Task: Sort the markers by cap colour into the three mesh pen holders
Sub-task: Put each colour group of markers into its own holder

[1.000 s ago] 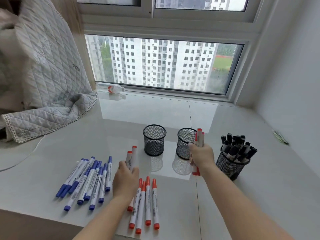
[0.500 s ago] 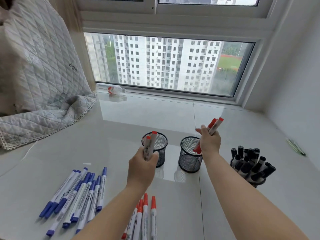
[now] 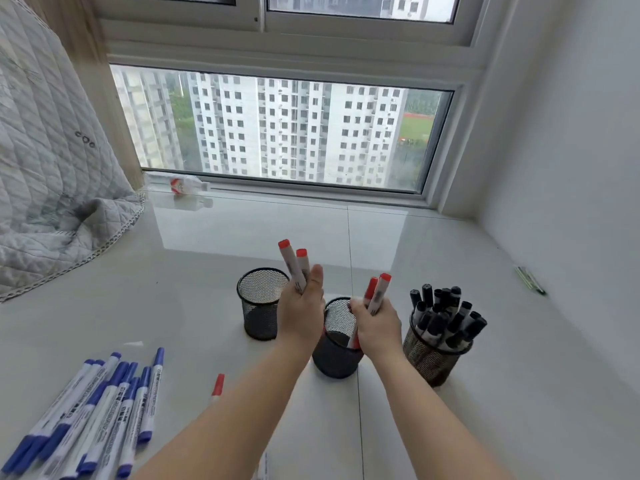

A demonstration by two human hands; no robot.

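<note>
Three black mesh holders stand in a row. The left holder (image 3: 262, 303) looks empty. Over the middle holder (image 3: 335, 355) my right hand (image 3: 377, 327) grips two red-capped markers (image 3: 376, 294), their lower ends inside its rim. My left hand (image 3: 300, 311) holds two more red-capped markers (image 3: 294, 266) upright, between the left and middle holders. The right holder (image 3: 431, 358) is packed with black-capped markers (image 3: 446, 315). Several blue-capped markers (image 3: 100, 410) lie at the lower left. One red-capped marker (image 3: 217, 388) lies by my left forearm.
A grey quilted blanket (image 3: 52, 188) hangs over the left of the glossy white sill (image 3: 519, 393). A small plastic bottle (image 3: 180, 184) lies by the window frame. A thin green object (image 3: 530, 279) rests near the right wall.
Both hands have come together over the middle holder. The right hand has lowered its red markers into that holder, and the left hand has carried its pair to the right.
</note>
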